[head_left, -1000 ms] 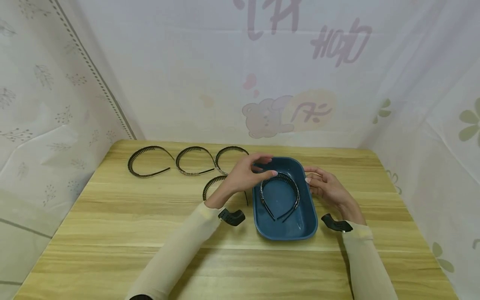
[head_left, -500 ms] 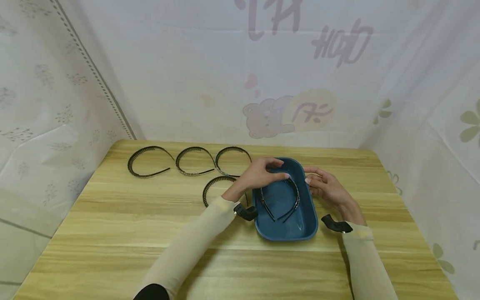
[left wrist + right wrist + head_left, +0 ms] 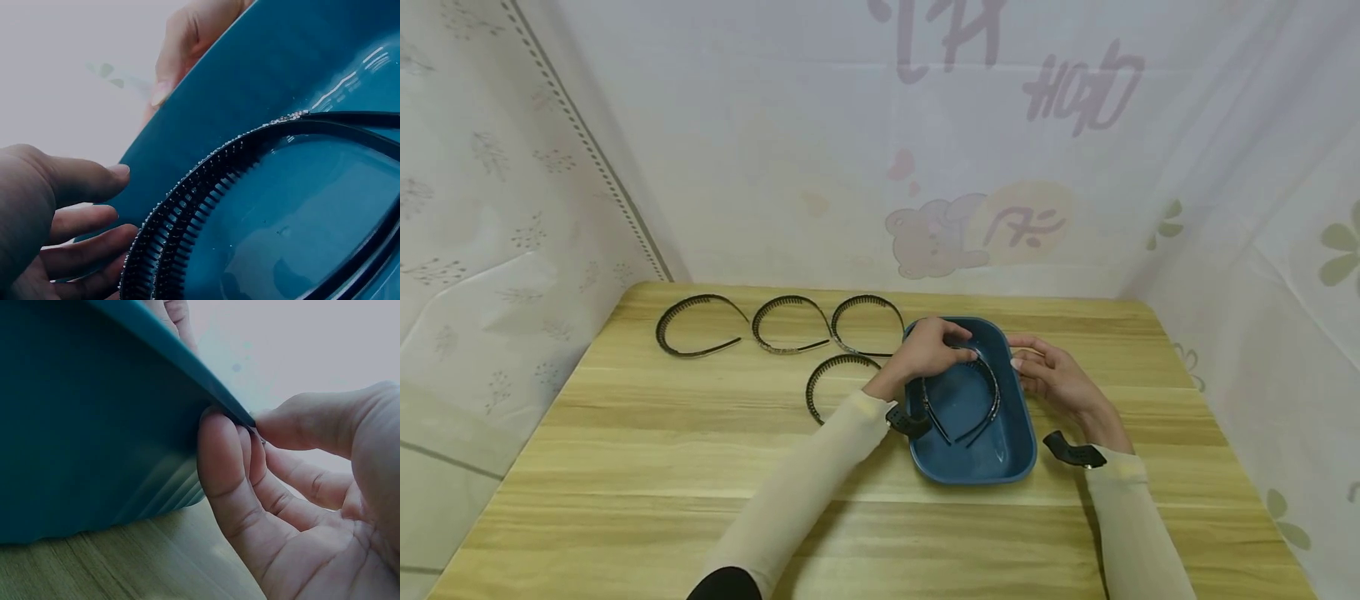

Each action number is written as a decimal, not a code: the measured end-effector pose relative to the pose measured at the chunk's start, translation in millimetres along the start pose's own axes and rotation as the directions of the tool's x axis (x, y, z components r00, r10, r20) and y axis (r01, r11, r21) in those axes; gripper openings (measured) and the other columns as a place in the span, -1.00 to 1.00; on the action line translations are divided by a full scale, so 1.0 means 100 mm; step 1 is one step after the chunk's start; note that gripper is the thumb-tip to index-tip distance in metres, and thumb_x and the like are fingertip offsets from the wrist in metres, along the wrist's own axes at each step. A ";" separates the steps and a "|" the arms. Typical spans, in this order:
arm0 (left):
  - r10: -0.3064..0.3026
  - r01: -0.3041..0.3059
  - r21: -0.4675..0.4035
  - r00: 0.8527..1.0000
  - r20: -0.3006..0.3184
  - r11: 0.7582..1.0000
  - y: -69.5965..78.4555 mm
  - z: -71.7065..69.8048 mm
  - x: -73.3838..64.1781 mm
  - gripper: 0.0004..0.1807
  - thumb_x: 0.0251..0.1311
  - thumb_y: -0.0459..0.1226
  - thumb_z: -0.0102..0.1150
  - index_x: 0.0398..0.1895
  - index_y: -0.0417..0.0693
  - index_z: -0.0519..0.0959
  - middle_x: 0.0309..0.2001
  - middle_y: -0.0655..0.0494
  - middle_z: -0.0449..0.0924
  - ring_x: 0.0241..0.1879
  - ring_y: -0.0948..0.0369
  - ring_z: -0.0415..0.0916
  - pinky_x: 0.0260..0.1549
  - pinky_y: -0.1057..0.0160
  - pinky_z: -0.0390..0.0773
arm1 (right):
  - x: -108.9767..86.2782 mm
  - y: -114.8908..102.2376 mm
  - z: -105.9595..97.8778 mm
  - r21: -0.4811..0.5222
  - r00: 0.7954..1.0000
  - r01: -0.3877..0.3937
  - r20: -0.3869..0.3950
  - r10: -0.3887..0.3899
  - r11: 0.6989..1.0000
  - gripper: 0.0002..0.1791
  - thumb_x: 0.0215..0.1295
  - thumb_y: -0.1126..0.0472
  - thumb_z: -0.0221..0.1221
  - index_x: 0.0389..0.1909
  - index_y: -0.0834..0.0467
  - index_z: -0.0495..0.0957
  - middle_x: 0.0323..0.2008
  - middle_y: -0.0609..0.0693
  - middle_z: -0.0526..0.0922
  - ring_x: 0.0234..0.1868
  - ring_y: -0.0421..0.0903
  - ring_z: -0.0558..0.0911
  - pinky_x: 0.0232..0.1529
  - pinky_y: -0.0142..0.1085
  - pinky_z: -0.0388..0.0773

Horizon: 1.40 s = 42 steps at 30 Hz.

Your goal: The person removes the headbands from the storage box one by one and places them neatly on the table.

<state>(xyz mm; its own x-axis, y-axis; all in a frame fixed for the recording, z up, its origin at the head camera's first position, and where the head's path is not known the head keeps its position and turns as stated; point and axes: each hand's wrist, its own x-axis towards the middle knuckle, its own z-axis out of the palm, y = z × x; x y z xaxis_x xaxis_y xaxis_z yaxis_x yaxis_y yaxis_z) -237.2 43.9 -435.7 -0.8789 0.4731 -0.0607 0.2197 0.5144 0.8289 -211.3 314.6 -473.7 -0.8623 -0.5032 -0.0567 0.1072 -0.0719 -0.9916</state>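
Two black toothed headbands (image 3: 206, 169) with sparkly outer edges lie together inside a blue plastic basin (image 3: 970, 468). My left hand (image 3: 928, 348) reaches over the basin's left side, at the top of their arcs. In the left wrist view its thumb and fingers are spread apart, with fingertips right at the edge of the headbands and nothing pinched. Outside the basin's right wall, my right hand (image 3: 1060, 377) grips the rim, thumb on one side and fingers curled beneath, as the right wrist view shows.
Several more toothed headbands lie on the wooden table (image 3: 647, 467) left of the basin: three along the back, including the leftmost headband (image 3: 662, 335), and a nearer headband (image 3: 812, 392) partly behind my left forearm. Printed curtains (image 3: 775, 167) stand behind and at both sides.
My left hand has moved right and slightly nearer, further over the basin and the headbands in it. My right hand stays at the rim, and the headbands stay in place.
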 end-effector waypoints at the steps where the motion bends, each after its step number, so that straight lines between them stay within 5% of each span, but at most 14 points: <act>1: 0.003 -0.003 0.003 1.000 -0.004 1.000 0.00 0.01 0.00 -0.58 0.38 -0.16 0.30 0.24 -0.10 0.63 0.17 0.00 0.69 0.16 0.08 0.62 0.15 0.10 0.62 | 0.00 0.00 0.00 -0.003 1.000 -0.001 -0.001 0.001 1.000 -0.49 0.56 0.36 0.05 0.44 0.37 0.21 -0.10 0.00 0.73 -0.15 -0.18 0.75 -0.14 -0.35 0.73; 16: -0.012 0.020 0.096 0.997 -0.081 0.995 -0.02 0.08 0.02 -0.83 0.35 -0.32 0.29 -0.09 -0.12 0.80 -0.12 0.02 0.80 -0.11 0.12 0.69 -0.21 0.28 0.66 | -0.01 0.03 -0.01 -0.006 1.000 0.001 -0.009 -0.001 1.000 -0.50 0.57 0.36 0.04 0.43 0.39 0.21 -0.11 0.02 0.73 -0.16 -0.17 0.75 -0.15 -0.34 0.74; 22: -0.008 0.016 0.072 0.994 -0.113 0.997 -0.03 0.06 -0.01 -0.84 0.38 -0.32 0.26 -0.16 -0.08 0.82 -0.17 0.06 0.81 -0.22 0.19 0.65 -0.36 0.37 0.55 | -0.01 0.00 0.01 -0.024 1.000 0.006 0.000 -0.006 1.000 -0.49 0.57 0.36 0.04 0.44 0.38 0.20 -0.09 0.01 0.72 -0.14 -0.18 0.74 -0.14 -0.34 0.73; 30: 0.032 -0.026 0.044 0.989 -0.143 0.999 -0.06 0.05 -0.01 -0.83 0.38 -0.33 0.23 -0.17 -0.08 0.81 -0.20 0.05 0.80 -0.29 0.23 0.57 -0.41 0.43 0.44 | 0.00 0.01 0.00 -0.007 1.000 0.003 0.006 -0.003 1.000 -0.49 0.57 0.37 0.02 0.45 0.38 0.19 -0.10 -0.01 0.71 -0.15 -0.19 0.74 -0.14 -0.34 0.73; 42: 0.120 -0.123 -0.009 0.979 -0.162 0.992 -0.08 0.04 -0.02 -0.86 0.38 -0.35 0.24 -0.20 -0.11 0.80 -0.19 0.03 0.79 -0.24 0.21 0.67 -0.28 0.38 0.59 | 0.01 0.01 -0.01 -0.003 1.000 0.002 0.006 -0.002 1.000 -0.49 0.57 0.39 0.01 0.45 0.39 0.18 -0.12 -0.05 0.71 -0.15 -0.21 0.74 -0.15 -0.35 0.73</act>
<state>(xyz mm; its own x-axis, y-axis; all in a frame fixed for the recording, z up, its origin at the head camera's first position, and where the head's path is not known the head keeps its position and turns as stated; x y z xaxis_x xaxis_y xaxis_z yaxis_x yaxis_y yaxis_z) -235.8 41.5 -444.8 -0.9033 0.4089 0.1300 0.3222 0.4461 0.8350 -213.1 315.1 -475.0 -0.8596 -0.5081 -0.0537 0.1035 -0.0701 -0.9922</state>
